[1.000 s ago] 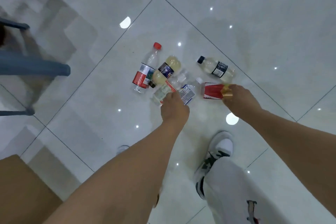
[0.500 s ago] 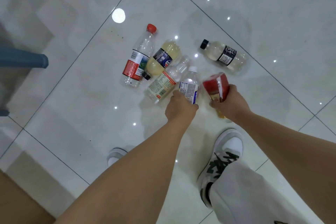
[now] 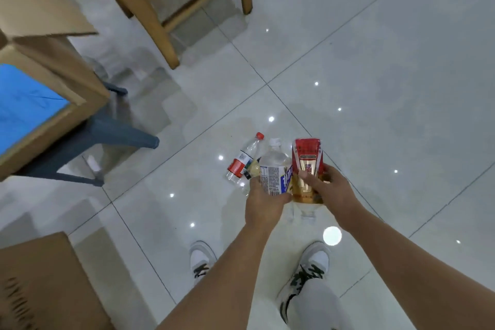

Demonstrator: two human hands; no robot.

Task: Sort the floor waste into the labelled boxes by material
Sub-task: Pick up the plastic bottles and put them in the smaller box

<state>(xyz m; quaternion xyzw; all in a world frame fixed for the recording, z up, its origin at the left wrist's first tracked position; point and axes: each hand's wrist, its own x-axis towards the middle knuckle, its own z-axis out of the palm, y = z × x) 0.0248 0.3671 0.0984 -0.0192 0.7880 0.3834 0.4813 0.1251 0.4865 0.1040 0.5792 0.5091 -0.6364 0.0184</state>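
Red-labelled bottle (image 3: 307,169) gripped in right hand (image 3: 330,190).

red-gold bottle (image 3: 307,169), blue (scribbled) label (image 3: 24,104)

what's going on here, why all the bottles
A person is picking plastic bottles up off the tiled floor to sort them. The left hand holds a clear bottle with a white cap, and the right hand holds a bottle with a red and gold label, both lifted clear of the floor. A red-capped bottle lies on the floor beyond the hands, with another mostly hidden beside it. A cardboard box with a blue label sits on a stool to the left.
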